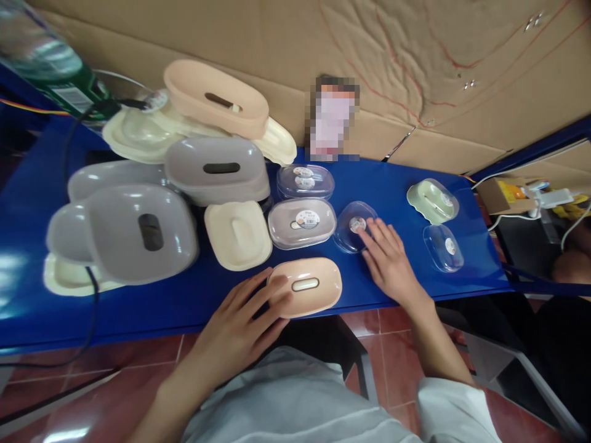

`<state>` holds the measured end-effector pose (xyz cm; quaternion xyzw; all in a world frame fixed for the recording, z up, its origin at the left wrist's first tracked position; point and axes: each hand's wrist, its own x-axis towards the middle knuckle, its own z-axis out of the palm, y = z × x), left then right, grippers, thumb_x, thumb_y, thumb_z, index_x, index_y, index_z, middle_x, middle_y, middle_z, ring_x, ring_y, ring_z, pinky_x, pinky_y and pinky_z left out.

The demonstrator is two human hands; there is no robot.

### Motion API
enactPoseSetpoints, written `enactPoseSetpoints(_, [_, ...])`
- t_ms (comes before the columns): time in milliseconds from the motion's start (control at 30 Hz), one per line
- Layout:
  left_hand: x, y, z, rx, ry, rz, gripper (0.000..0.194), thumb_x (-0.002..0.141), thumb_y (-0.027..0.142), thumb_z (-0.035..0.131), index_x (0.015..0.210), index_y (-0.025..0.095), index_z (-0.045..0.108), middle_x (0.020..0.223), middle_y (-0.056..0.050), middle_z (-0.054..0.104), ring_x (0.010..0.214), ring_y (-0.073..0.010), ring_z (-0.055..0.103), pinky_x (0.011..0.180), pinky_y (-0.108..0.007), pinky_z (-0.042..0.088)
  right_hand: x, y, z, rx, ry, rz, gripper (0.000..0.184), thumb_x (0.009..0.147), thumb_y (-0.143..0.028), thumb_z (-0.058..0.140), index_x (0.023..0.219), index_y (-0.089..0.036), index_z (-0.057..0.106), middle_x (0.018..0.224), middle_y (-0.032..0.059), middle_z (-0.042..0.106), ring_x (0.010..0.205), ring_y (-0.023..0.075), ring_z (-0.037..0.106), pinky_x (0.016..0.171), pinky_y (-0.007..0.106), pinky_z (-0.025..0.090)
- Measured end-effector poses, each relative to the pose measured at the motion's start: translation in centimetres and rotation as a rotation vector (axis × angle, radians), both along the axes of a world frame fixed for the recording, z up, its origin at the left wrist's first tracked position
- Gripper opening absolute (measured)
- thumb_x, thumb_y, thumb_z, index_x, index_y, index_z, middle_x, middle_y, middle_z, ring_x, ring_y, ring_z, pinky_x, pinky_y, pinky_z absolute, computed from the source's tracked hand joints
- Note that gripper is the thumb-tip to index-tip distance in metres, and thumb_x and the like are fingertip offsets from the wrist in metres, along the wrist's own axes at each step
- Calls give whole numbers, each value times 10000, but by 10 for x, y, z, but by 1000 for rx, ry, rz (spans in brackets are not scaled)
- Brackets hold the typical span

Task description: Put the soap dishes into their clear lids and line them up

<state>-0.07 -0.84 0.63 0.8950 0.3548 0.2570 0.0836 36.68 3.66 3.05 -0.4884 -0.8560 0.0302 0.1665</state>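
Observation:
My left hand (247,317) grips the left end of a peach soap dish (324,274) near the table's front edge. Some of its fingers lie over the rim into the dish, and the thumb is at the near side. In the dish's middle is a pale oval insert (305,284). My right hand (388,258) rests with outstretched fingers on a clear plastic lid (346,224), one fingertip at its round label (357,225). Just behind the peach dish sits a greyish dish with a labelled clear cover (281,227), and beyond it are stacked clear lids (318,175).
Grey slotted trays (115,246), a cream tray (237,237) and another peach dish (184,83) crowd the left of the blue table (383,184). A phone (335,117) leans against cardboard. A green dish (427,206) and clear lid (441,246) lie right. A black cable (95,307) hangs left.

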Motion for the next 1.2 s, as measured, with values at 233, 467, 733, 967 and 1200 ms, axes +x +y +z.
enactPoseSetpoints(233, [-4,1,5,-85,-76,-7,361,1063,182,654,1421,231,667,1508,-97,678,1508,-327,553,1180,-497,565,28,-10,-7,8,-21,-125,431,1016,-492,765,1408,-327,693,1491,124,605,1485,403,541,1277,740,353])
enactPoseSetpoints(467, [-3,1,1,-206,-181,-4,247,1059,183,679,1300,238,694,1600,-122,548,1523,-274,545,1236,-452,539,33,-25,-7,-42,277,-203,510,1023,-424,763,1495,-296,617,1553,130,626,1505,348,567,1226,619,521])
enactPoseSetpoints(733, [6,5,-2,-198,-184,46,437,1082,251,655,1510,256,571,1539,-128,604,1455,-261,612,1196,-417,573,-34,-50,-8,-32,326,58,543,1046,-437,721,1562,-320,600,1555,127,637,1502,370,561,1179,620,548])
enactPoseSetpoints(967, [5,4,-5,-200,-177,90,419,1078,287,661,1492,255,603,1537,-145,568,1411,-272,629,1123,-410,620,-74,-56,-17,71,235,110,407,1053,-369,725,1456,-320,692,1454,96,688,1453,298,585,1269,576,449])
enactPoseSetpoints(1200, [4,8,-3,-107,-180,44,400,1061,256,687,1456,264,625,1598,-121,571,1476,-296,591,1201,-471,574,-73,-47,-16,-57,168,204,445,1081,-266,665,1514,-364,643,1609,57,596,1604,274,445,1328,581,395])
